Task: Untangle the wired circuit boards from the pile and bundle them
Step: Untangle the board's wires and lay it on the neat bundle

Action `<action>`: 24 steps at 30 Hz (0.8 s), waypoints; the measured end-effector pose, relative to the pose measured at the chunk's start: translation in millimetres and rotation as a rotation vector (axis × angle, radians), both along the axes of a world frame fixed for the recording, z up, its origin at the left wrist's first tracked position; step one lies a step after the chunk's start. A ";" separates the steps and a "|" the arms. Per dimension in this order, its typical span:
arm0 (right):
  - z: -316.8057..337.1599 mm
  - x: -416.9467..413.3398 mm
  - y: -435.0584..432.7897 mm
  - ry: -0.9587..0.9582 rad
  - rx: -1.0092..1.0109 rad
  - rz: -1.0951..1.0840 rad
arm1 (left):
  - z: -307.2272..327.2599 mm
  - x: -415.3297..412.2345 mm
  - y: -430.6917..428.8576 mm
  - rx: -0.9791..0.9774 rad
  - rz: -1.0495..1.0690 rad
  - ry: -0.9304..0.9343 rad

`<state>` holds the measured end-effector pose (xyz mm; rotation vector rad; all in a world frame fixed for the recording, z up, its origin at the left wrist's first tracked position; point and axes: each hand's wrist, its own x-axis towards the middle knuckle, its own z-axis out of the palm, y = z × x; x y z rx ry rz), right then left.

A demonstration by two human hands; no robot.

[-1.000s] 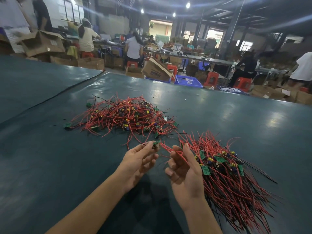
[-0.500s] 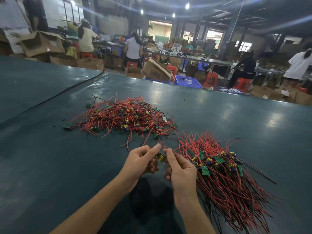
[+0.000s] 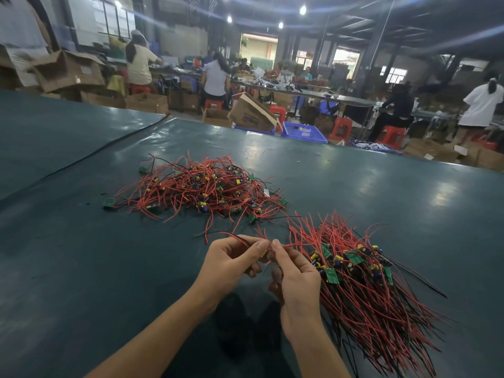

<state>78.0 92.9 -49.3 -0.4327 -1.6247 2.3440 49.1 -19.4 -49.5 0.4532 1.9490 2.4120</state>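
Where left hand (image 3: pixel 231 266) meets right hand (image 3: pixel 297 279), a board (image 3: pixel 264 253) (half-hidden) sits pinched.

A wide bench covered in a glossy dark teal sheet (image 3: pixel 354 186) carries two heaps, and a dark seam in the cover (image 3: pixel 109 146) runs slantwise across its left side toward the far edge. Around the middle of the bench lies a loose tangled pile of small green circuit boards with red wires (image 3: pixel 201 189), with one stray green board (image 3: pixel 108 203) flat on the sheet at the pile's left fringe. Just beside it, toward the near right corner, lies a combed sheaf of red and black wires (image 3: pixel 368 304), its green boards banded across the far end and its wire ends fanning toward the near edge.
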 end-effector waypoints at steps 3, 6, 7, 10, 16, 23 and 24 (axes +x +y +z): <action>-2.8 0.9 -0.4 -0.010 0.110 0.001 | -2.5 -0.3 -1.4 -0.048 0.019 0.059; -5.1 1.3 -2.2 0.010 0.199 0.001 | -5.1 -1.0 -1.9 -0.094 0.037 0.103; -5.7 1.2 -2.6 0.012 0.217 -0.010 | -5.6 -0.9 -1.6 -0.105 0.043 0.110; -6.0 1.1 -3.2 0.010 0.212 -0.043 | -5.5 0.2 0.5 -0.125 0.057 0.130; 0.1 -7.8 5.6 -0.060 -0.032 -0.196 | -1.5 -2.1 2.8 -0.086 0.115 0.103; 7.9 -11.2 41.1 0.031 -0.245 -0.354 | 6.5 -10.0 -7.0 0.008 0.157 0.066; 6.5 -10.6 40.0 0.031 -0.235 -0.359 | 5.6 -9.6 -7.3 0.006 0.160 0.064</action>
